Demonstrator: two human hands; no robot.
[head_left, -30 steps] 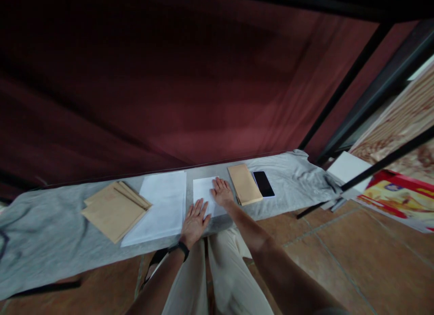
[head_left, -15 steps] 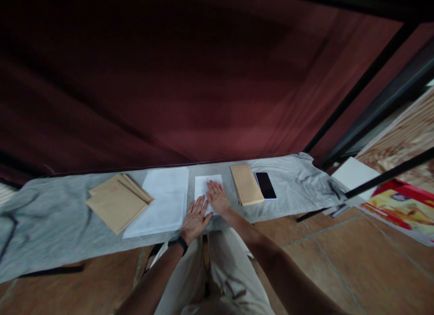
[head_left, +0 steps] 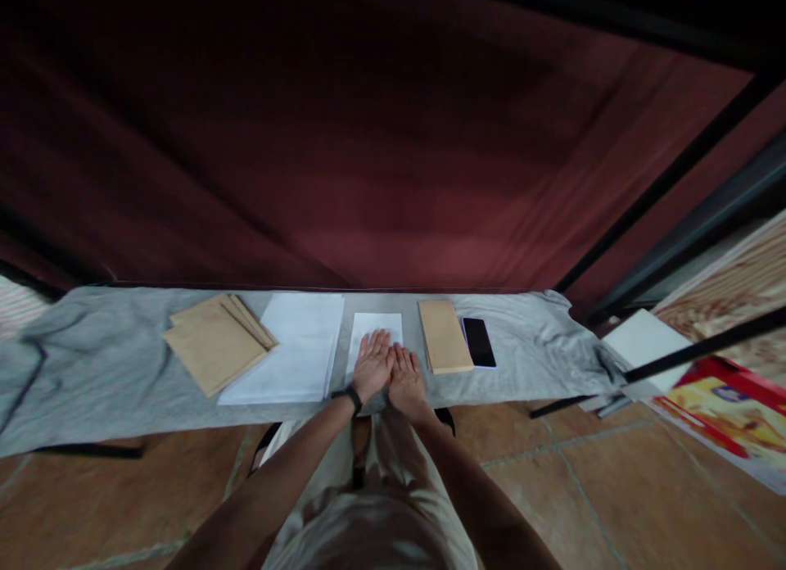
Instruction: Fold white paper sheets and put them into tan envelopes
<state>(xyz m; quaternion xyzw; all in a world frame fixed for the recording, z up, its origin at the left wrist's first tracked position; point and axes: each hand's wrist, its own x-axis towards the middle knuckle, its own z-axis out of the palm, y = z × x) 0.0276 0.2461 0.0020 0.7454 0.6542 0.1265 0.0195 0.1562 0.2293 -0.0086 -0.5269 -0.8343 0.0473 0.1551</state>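
A small white sheet of paper [head_left: 374, 321], perhaps folded, lies on the grey cloth in front of me. My left hand [head_left: 372, 365] rests flat on it, fingers stretched out, a dark band on the wrist. Close beside it, my right hand [head_left: 406, 379] lies flat over the sheet's near right side, its fingers extended. Both hands hide the sheet's lower part. To the left is a stack of larger white paper [head_left: 300, 349], partly under several brown envelopes [head_left: 214, 341]. On the right sits a stack of narrow brown envelopes [head_left: 446, 337].
A dark-screened phone [head_left: 479, 342] lies right of the narrow envelopes. Grey cloth [head_left: 534, 349] covers the long, narrow surface. A dark red curtain [head_left: 393, 185] hangs behind it. Black metal bars [head_left: 663, 185] and a red and yellow package [head_left: 730, 414] are at the right.
My left hand has slid up and to the right over the sheet. My right hand has moved down and right, toward the sheet's near edge. The view has shifted slightly.
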